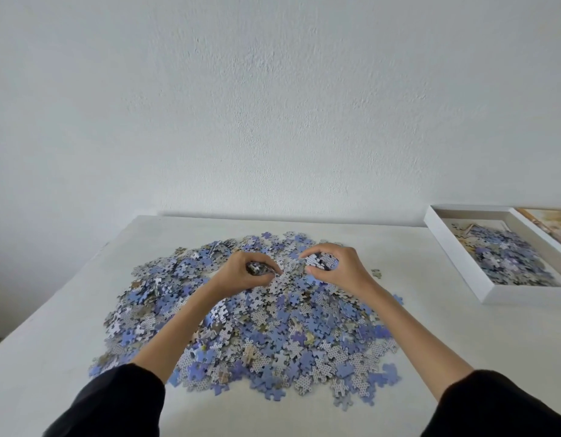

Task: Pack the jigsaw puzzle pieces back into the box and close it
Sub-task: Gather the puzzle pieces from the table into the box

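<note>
One heap of puzzle pieces (272, 335), blue fronts and grey patterned backs, on the table (52, 357); one open white box (455, 257) at far right, partly filled. Two hands: left hand (244, 274) and right hand (335, 266), fingers each curled round a clump.

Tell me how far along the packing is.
Done: a share of the pieces already lies in the open box on the right. In hand: the left hand and right hand each grip a handful at the far side of the pile. Left: most of the puzzle is heaped on the table, one stray piece lies apart, and the box is not yet closed.
</note>
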Demonstrator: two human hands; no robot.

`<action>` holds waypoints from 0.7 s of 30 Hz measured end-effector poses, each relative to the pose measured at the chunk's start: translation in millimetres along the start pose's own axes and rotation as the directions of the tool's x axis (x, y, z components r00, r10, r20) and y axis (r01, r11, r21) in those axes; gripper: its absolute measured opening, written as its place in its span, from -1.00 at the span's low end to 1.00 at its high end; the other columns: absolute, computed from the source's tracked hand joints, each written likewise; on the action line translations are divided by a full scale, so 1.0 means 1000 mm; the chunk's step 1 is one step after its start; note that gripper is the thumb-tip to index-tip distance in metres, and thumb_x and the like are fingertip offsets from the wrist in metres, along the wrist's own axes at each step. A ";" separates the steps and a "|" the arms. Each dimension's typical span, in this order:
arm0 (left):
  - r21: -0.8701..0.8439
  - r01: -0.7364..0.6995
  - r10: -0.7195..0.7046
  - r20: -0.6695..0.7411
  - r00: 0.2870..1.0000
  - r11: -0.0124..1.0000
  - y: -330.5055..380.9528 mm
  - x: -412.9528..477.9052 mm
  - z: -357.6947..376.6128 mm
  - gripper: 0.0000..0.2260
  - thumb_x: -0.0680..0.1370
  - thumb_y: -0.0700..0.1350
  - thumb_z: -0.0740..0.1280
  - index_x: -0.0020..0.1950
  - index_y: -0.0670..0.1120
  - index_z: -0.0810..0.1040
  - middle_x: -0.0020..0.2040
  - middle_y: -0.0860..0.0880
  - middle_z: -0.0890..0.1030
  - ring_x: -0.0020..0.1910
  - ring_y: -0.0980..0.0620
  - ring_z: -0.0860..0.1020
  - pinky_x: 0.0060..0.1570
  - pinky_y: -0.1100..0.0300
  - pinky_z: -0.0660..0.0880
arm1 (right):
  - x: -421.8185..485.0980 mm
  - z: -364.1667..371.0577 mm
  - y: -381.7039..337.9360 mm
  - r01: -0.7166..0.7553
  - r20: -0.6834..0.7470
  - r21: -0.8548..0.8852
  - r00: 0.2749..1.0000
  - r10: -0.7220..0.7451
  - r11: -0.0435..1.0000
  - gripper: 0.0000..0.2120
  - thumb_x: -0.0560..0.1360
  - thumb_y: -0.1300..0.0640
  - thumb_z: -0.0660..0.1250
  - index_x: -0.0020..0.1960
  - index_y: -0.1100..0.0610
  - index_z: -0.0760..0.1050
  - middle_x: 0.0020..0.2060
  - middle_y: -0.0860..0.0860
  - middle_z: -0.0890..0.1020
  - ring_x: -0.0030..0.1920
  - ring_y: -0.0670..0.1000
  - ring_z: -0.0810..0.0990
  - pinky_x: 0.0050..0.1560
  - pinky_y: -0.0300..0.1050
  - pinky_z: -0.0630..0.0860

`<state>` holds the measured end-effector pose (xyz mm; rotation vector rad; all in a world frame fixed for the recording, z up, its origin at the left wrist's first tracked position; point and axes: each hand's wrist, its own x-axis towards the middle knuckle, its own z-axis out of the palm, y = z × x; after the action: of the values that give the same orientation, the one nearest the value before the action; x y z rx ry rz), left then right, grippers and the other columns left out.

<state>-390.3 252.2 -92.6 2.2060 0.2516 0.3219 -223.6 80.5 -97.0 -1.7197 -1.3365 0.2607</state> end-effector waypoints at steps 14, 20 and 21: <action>-0.025 -0.147 0.147 -0.021 0.989 0.989 0.065 0.064 0.043 -0.88 0.48 -0.21 0.39 -0.10 0.01 0.65 -0.23 -0.07 0.66 -0.42 -0.13 0.52 -0.42 0.22 0.45 | -0.009 -0.090 0.009 0.030 -0.091 -0.015 0.995 -0.032 0.999 -0.81 0.40 0.20 0.43 -0.02 0.01 0.59 -0.05 -0.19 0.62 0.05 -0.25 0.55 0.15 -0.35 0.40; -0.080 -0.206 0.210 0.050 0.976 0.975 0.113 0.111 0.095 -0.92 0.49 -0.25 0.38 -0.07 -0.12 0.65 -0.27 -0.08 0.64 -0.45 0.11 0.51 -0.42 0.30 0.42 | -0.030 -0.161 0.033 -0.010 -0.175 0.025 0.984 0.014 1.000 -0.84 0.40 0.24 0.43 -0.03 0.13 0.61 -0.06 0.01 0.65 -0.09 0.03 0.63 -0.09 -0.17 0.53; -0.085 -0.211 0.217 0.065 0.974 0.974 0.121 0.120 0.105 -0.92 0.49 -0.26 0.37 -0.07 -0.13 0.64 -0.29 -0.11 0.63 -0.46 0.15 0.50 -0.45 0.32 0.40 | -0.033 -0.174 0.040 -0.012 -0.191 0.012 0.981 0.014 1.000 -0.84 0.40 0.24 0.43 -0.03 0.13 0.61 -0.06 0.00 0.66 -0.09 0.05 0.63 -0.08 -0.14 0.54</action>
<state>-235.2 136.6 -41.4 2.1667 -0.0397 0.3607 -98.5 -38.8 -40.7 -1.6989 -1.1815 0.1066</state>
